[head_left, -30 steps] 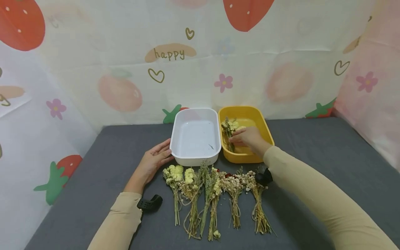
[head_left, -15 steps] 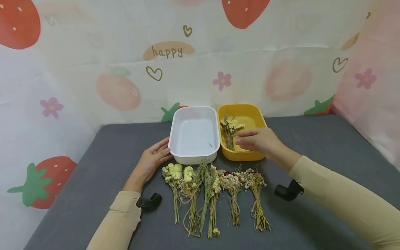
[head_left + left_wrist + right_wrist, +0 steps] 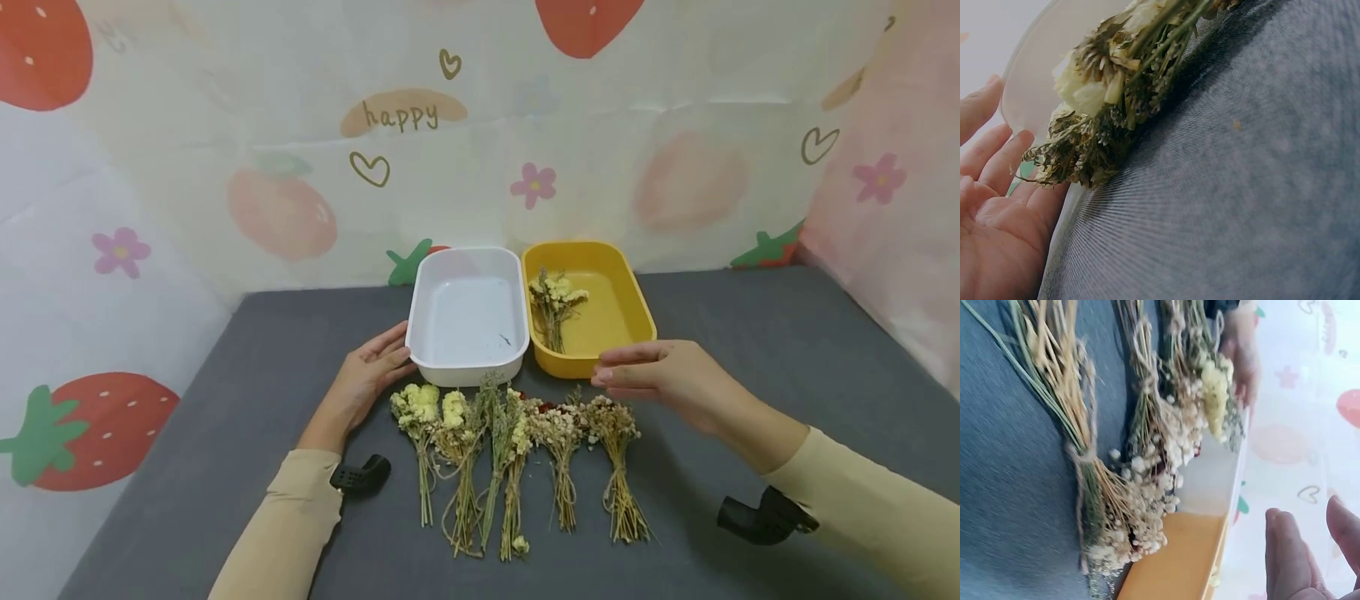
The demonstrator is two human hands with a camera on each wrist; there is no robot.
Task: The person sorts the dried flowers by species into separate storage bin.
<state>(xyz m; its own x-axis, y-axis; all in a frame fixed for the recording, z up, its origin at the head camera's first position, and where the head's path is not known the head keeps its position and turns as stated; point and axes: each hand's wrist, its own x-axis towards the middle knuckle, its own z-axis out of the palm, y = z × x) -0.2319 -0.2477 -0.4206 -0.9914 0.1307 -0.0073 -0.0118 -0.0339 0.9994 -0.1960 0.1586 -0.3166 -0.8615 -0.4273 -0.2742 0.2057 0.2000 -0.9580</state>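
Note:
My left hand [image 3: 365, 375] rests with extended fingers against the left side of the white tray [image 3: 431, 360]. In the left wrist view its palm faces up beside a pale yellow dried bunch [image 3: 1094, 94]. My right hand [image 3: 667, 379] hovers near the front right corner of the yellow tray [image 3: 637, 312], fingers straight, holding nothing. A bunch of yellow dried flowers [image 3: 555, 304] lies along the left inside of that tray. In front of both trays several tied dried bunches lie in a row, from a yellow-headed one [image 3: 416, 408] to a pale, straw-stemmed one [image 3: 617, 467] nearest my right hand.
The trays stand side by side at the back of the grey cloth-covered table [image 3: 300, 333], near a strawberry-printed curtain [image 3: 465, 192]. A small dark sprig [image 3: 505, 339] lies in the white tray. One loose yellow flower head [image 3: 520, 546] lies by the stems.
My right hand has let go of the yellow bunch in the yellow tray and drawn back toward the right and front. My left hand stays at the white tray.

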